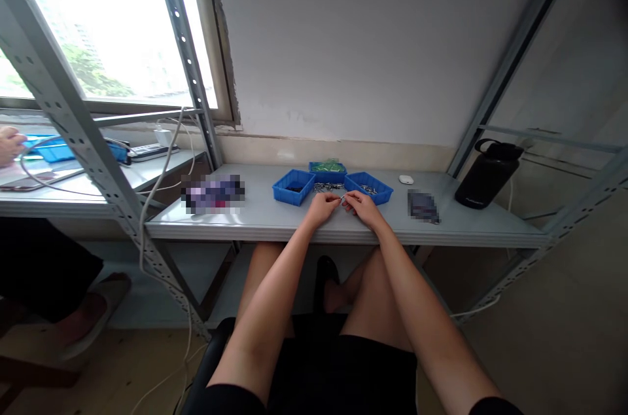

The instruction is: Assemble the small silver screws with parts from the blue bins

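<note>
My left hand and my right hand meet at the front of a grey shelf table. Together their fingertips pinch a tiny metal part, too small to identify. Just behind the hands lies a loose pile of small metal pieces. Three blue bins stand around it: a left bin with dark contents, a back bin holding green items, and a right bin with a few metal pieces.
A black water bottle stands at the right end, a small white object near it. Blurred items lie left and right. Slotted steel uprights frame the table. Another person's hand works at the adjoining table on the left.
</note>
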### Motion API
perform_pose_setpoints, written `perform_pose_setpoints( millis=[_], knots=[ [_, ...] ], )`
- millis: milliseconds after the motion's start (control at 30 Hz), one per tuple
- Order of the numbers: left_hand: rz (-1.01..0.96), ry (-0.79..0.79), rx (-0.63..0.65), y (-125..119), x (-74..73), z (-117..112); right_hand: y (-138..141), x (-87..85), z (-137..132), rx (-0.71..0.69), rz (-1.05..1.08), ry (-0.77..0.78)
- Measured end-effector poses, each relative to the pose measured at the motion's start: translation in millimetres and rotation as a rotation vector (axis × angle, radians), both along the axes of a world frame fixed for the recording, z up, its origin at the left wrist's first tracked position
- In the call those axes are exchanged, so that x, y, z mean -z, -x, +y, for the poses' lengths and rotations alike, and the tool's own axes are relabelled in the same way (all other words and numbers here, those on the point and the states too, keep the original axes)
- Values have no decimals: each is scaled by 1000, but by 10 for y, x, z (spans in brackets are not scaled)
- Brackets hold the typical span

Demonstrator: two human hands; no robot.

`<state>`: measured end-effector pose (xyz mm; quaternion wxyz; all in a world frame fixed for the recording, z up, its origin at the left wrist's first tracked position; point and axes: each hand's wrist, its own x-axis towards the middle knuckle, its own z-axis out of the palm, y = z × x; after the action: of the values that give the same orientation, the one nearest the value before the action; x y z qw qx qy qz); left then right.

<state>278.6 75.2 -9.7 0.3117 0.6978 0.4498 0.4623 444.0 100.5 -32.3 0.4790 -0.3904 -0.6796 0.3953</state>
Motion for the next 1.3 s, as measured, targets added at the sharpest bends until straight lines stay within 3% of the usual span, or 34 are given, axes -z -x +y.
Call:
perform_pose_setpoints(
  millis=[333,767,1100,1300],
  knots=[
    [-28,-7,-3,-3,-1,-12,2,-27,-36,5,-15,-2],
    [-236,75,-36,14,-18,-18,-7,-26,-25,-38,-180,-58],
    [-175,11,78,8,-7,-17,-28,-23,-21,-50,-238,-108],
    [-219,57,8,4,57,49,-18,-30,-42,-38,-171,-74]
  ],
)
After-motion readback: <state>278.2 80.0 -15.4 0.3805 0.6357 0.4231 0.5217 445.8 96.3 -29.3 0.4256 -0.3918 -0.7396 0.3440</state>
